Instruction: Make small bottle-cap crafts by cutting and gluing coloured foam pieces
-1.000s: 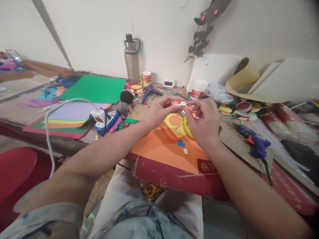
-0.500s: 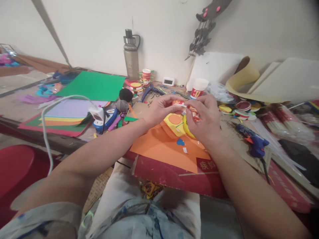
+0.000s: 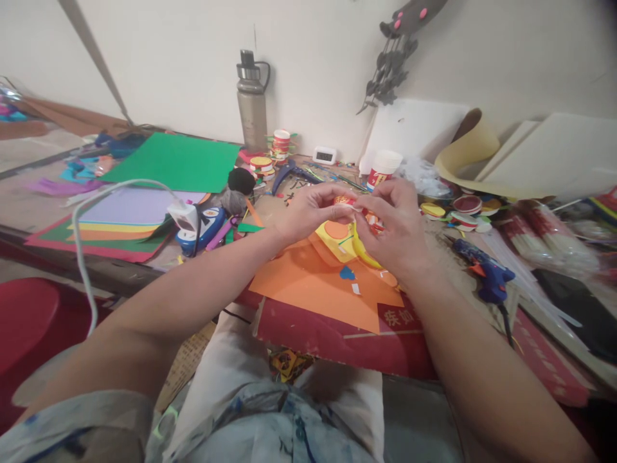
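Observation:
My left hand (image 3: 308, 215) is closed on a small red-and-white printed paper piece (image 3: 343, 201), thumb in front and fingers behind. Right at its edge, my right hand (image 3: 393, 225) pinches the white end of the same piece, and its fingertips almost meet the left ones. Below the hands lie a yellow paper piece with an orange circle (image 3: 337, 231), a yellow ring-like thing (image 3: 364, 247) partly hidden by my right hand, and an orange sheet (image 3: 308, 283). A blue paper heart (image 3: 348, 273) and a white scrap (image 3: 355, 289) rest on the orange sheet.
A glue gun (image 3: 491, 276) lies to the right, its cord running forward. Behind the hands stand a paper cup (image 3: 384, 168), a small digital clock (image 3: 324, 155) and a water bottle (image 3: 252, 109). Coloured sheets (image 3: 120, 209) and a white cable (image 3: 77, 238) are on the left.
Both hands stay nearly in place; the printed piece has turned slightly and my right fingers have shifted along its end. The whole view has moved a little.

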The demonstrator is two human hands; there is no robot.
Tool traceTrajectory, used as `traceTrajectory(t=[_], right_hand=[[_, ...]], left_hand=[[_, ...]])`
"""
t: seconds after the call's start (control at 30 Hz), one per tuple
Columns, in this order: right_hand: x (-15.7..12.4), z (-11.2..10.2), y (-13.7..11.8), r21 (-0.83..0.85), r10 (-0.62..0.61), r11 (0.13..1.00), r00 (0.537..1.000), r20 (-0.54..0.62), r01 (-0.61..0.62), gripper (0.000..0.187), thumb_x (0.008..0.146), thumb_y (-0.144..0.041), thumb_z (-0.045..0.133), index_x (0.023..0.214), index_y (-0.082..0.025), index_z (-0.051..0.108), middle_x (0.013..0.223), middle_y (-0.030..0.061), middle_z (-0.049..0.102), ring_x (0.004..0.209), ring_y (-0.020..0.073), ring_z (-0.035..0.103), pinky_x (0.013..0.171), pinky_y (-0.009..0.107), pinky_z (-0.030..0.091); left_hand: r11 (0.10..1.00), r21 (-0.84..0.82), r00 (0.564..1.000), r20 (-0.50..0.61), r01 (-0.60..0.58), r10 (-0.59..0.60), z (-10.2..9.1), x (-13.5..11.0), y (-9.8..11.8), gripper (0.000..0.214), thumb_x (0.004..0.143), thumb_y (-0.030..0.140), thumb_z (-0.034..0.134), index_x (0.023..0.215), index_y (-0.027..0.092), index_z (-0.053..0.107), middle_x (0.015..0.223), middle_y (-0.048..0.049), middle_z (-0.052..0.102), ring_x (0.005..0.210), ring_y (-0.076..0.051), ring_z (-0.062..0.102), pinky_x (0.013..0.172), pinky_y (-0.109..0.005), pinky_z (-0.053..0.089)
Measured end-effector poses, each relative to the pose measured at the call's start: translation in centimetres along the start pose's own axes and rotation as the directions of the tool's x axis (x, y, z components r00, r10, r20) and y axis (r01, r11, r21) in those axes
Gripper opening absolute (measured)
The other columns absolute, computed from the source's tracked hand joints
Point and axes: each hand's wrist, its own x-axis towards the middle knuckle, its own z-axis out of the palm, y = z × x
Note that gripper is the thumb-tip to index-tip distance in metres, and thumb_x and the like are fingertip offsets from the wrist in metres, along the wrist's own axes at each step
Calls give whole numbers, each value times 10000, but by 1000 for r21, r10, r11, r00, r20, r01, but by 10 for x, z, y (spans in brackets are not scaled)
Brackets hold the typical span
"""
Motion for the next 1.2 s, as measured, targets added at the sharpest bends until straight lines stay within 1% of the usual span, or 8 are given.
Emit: traceTrajectory(t=[0.13,0.3,0.43,0.57,0.7,0.83,1.03,1.2], right_hand=[[1,-1,-1,-24,21,1000,1000,20,-21,163,951,-266,618,1061,-300,734,1039,86,573,972,269,552,866,484,527],[0,0,-4,-28,-12,1000,999,-45,11,92,983,-275,604,979,-289,695,1019,90,598,980,282,589,892,515,550],[-1,1,-5,-9,46,999,993,-105,-47,91,996,-341,634,1064,-291,667,1044,117,621,1050,318,614,893,531,572],[-2,2,-4,-17,92,995,992,-89,-94,145,995,-376,641,1120,-306,656,1058,131,629,1081,344,615,913,563,567],[-2,2,-3,7,97,995,993,-69,-97,154,983,-354,639,1122,-304,682,1048,117,610,1067,340,608,948,578,540],[-2,1,-2,9,62,998,996,-60,-62,157,966,-299,639,1105,-286,710,1027,97,580,1010,302,590,917,537,530],[-1,2,-1,-62,-8,998,999,-44,5,170,948,-228,642,1083,-282,729,1012,80,555,967,261,545,859,467,509],[-3,3,-2,-80,-84,994,994,-68,78,179,951,-170,626,1046,-286,722,1014,71,569,957,248,540,870,463,499]], left_hand=[[1000,25,1000,4,4,-4,0,0,1,451,757,524,954,1010,174,823,1002,-50,816,830,-130,772,782,-264,668],[1000,23,1000,8,10,-10,-1,0,0,488,764,568,940,1037,183,813,1004,-43,814,860,-146,788,818,-291,677],[1000,10,1000,8,0,0,-1,1,-1,485,781,572,929,1045,184,807,1008,-48,813,890,-157,798,845,-302,678],[1000,1,1000,-6,-15,15,0,1,-1,475,775,554,936,1040,181,809,1032,-50,810,896,-149,789,834,-292,676],[1000,-13,1000,-6,-8,8,1,1,0,469,758,546,949,1021,182,812,1001,-36,806,858,-130,774,811,-275,669],[1000,-15,1000,-2,-11,11,1,1,0,456,759,530,953,1009,175,815,978,-32,807,825,-112,762,788,-251,661],[999,-3,999,9,-32,32,1,1,-2,436,771,506,948,1015,169,816,997,-37,807,824,-105,757,773,-235,658],[1000,22,1000,3,-20,20,1,1,-2,445,758,507,951,1002,161,813,1064,-50,805,881,-125,768,801,-252,666]])
